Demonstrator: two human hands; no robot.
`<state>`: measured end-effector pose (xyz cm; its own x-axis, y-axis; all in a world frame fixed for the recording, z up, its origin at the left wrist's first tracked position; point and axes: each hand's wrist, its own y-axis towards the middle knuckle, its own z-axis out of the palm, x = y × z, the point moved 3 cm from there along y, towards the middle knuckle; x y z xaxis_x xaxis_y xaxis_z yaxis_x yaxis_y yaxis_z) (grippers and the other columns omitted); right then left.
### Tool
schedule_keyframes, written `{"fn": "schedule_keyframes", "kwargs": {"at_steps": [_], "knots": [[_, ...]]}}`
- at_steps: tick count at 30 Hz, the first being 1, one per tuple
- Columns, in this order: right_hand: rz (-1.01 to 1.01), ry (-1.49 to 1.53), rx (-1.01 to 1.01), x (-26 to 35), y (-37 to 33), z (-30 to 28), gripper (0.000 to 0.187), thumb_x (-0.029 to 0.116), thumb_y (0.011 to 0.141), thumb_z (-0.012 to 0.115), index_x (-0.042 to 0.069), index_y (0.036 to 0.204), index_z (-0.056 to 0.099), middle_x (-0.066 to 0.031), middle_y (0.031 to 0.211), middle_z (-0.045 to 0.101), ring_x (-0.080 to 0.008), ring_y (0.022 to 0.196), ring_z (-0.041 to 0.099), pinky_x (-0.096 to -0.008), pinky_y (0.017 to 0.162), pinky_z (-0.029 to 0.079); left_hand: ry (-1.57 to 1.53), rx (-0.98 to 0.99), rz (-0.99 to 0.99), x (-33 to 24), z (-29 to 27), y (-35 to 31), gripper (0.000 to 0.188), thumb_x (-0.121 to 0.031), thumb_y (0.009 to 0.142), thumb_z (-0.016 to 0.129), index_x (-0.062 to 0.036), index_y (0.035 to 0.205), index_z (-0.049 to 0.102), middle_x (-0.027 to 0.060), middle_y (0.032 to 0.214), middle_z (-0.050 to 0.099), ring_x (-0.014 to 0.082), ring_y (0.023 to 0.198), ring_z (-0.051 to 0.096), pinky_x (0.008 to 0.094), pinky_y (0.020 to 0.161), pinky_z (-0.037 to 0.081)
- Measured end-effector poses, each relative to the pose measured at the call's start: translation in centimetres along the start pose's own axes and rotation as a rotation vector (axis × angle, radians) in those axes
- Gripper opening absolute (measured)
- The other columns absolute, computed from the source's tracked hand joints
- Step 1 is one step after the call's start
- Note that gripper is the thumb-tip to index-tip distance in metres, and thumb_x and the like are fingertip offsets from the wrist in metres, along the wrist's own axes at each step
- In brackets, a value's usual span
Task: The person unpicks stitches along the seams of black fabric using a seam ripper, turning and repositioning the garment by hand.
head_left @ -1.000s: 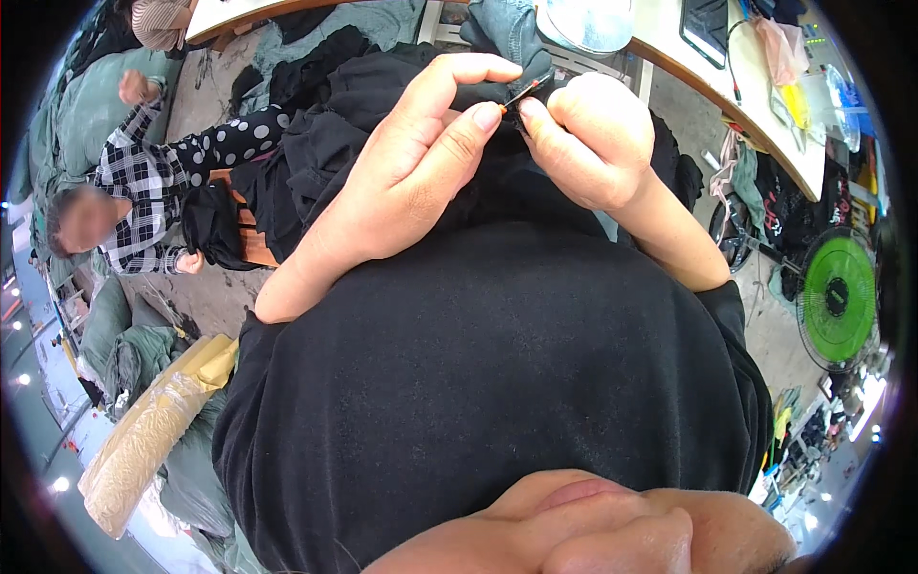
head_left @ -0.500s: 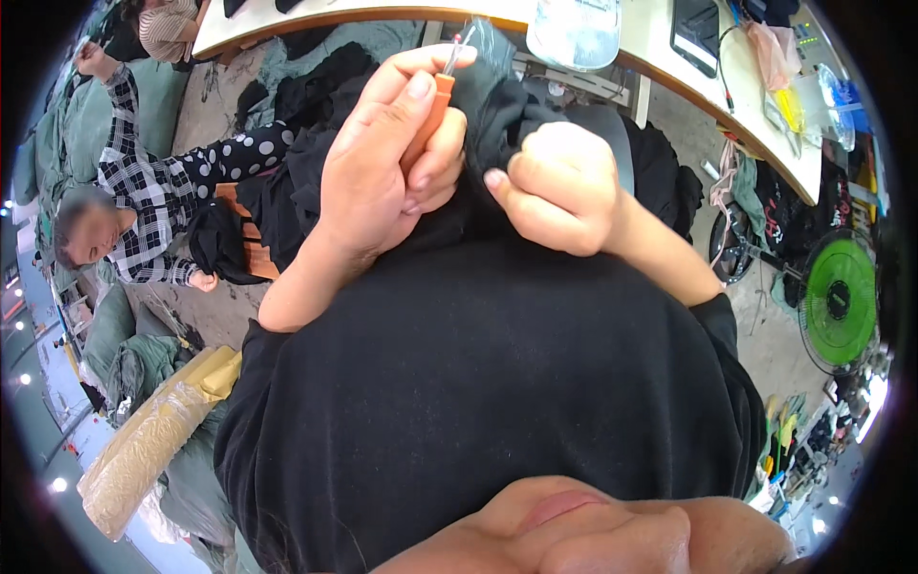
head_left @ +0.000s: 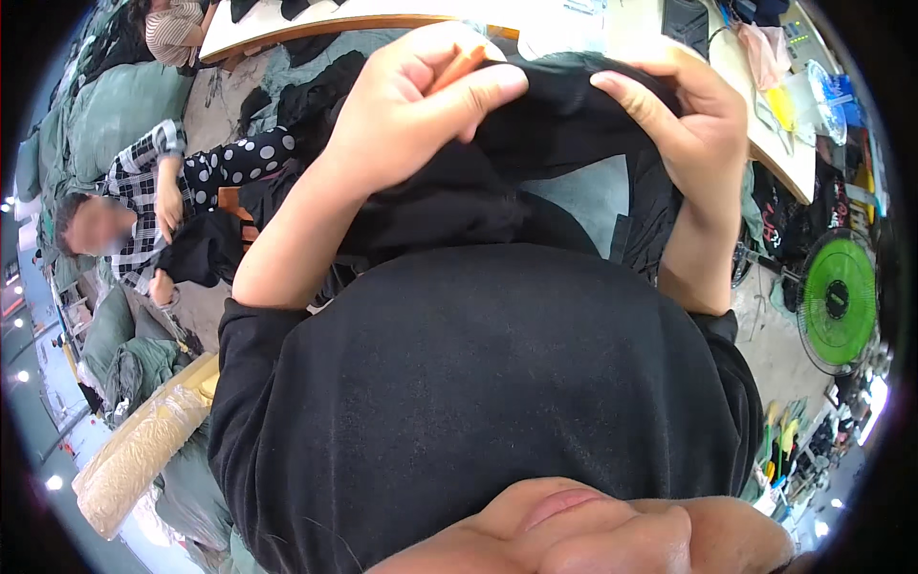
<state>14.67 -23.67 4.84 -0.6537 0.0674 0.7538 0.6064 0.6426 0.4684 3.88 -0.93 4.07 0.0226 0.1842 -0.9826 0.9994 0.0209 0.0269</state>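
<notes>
My left hand [head_left: 411,115] keeps the orange handle of a seam ripper [head_left: 460,70] tucked in its curled fingers. Its thumb and fingertips also pinch the edge of a black cloth [head_left: 564,120]. My right hand [head_left: 693,120] grips the same cloth further right, thumb on the near face and fingers behind. Between the two hands the cloth is spread out, with its lower part hanging toward my lap. The ripper's metal tip is hidden behind my left hand. Below the cloth shows a grey-green piece of fabric [head_left: 583,196].
A white table [head_left: 316,27] with a wooden edge runs across the far side, with a dark phone [head_left: 685,24] on it. At right stands a green fan [head_left: 838,298]. A co-worker in a checked shirt [head_left: 143,158] sits at left, near a wrapped roll [head_left: 143,450].
My right hand has moved right and turned from a fist to a thumb-and-finger grip. The cloth has spread between my hands. The seam ripper's tip has gone out of sight.
</notes>
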Motion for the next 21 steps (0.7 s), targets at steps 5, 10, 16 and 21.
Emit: {"fn": "schedule_keyframes", "kwargs": {"at_steps": [5, 10, 16, 21], "knots": [[0.245, 0.392, -0.11, -3.5, -2.0, 1.7, 0.015, 0.001, 0.093, 0.076, -0.003, 0.107, 0.073, -0.0088, 0.1, 0.076, -0.0151, 0.093, 0.071, -0.0245, 0.087, 0.053, 0.104, -0.144, 0.139, 3.2, -0.5, 2.1, 0.017, -0.018, 0.098, 0.074, -0.0072, 0.089, 0.065, -0.0049, 0.072, 0.061, 0.0026, 0.055, 0.045, 0.0198, 0.053, 0.035], [0.313, 0.406, -0.173, -3.3, -1.8, 2.1, 0.016, -0.002, 0.095, 0.073, -0.007, 0.11, 0.071, -0.0088, 0.105, 0.075, -0.0119, 0.097, 0.07, -0.0219, 0.092, 0.053, 0.656, -0.167, 0.593, 0.1, -0.6, 2.3, 0.02, -0.015, 0.092, 0.079, -0.0055, 0.084, 0.064, -0.0047, 0.075, 0.058, 0.0053, 0.063, 0.049, 0.0226, 0.06, 0.039], [0.295, 0.196, -0.194, -3.2, -0.4, 2.5, 0.014, 0.002, 0.093, 0.075, -0.004, 0.106, 0.073, -0.0056, 0.1, 0.076, -0.0112, 0.089, 0.069, -0.0243, 0.082, 0.054, 0.27, 0.071, 0.208, 2.1, -2.2, 3.3, 0.014, -0.014, 0.089, 0.08, -0.0072, 0.093, 0.069, 0.0021, 0.091, 0.068, 0.0085, 0.076, 0.053, 0.0255, 0.068, 0.044], [0.03, -0.343, -0.129, -2.5, 1.4, 3.3, 0.012, 0.004, 0.089, 0.077, -0.002, 0.099, 0.074, -0.0093, 0.093, 0.074, -0.0157, 0.084, 0.069, -0.0273, 0.079, 0.053, 0.484, -0.25, 0.8, 5.3, -0.1, 4.2, 0.014, -0.004, 0.091, 0.073, -0.0032, 0.104, 0.072, 0.0077, 0.099, 0.068, 0.0154, 0.085, 0.06, 0.0314, 0.073, 0.049]]}}
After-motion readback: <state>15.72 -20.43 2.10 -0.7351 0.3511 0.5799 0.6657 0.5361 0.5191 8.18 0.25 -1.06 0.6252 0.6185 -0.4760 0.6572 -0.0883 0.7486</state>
